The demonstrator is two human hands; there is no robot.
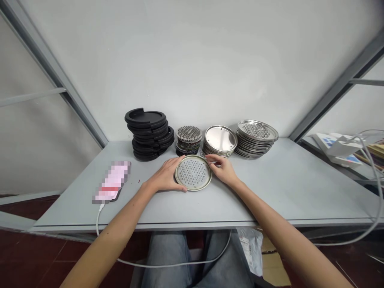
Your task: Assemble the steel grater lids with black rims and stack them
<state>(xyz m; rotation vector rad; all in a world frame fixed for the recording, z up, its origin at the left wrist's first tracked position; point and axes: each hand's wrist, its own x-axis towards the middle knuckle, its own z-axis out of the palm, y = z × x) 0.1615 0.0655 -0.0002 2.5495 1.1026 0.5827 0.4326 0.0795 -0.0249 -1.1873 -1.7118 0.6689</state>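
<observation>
A round metal disc (193, 173) with rows of raised, perforated bumps, like a grater plate, lies in front of me on the grey table. My left hand (168, 175) grips its left side, with the thumb along the lower rim and the fingers around the upper left. At the upper right rim, my right hand (221, 168) is closed, its bent fingers and thumb against the edge. Just behind the disc, small pieces (202, 153) lie partly hidden by the right fingers. Nearest behind is a stack of smaller spiky discs (189, 134).
Black ring-shaped bases (147, 134) are piled at the back left. Smooth shiny plates (221, 139) and grater plates (257, 131) stand stacked at the back right. A phone (113, 180) with a white cable (99, 218) lies left. A wall closes off the back.
</observation>
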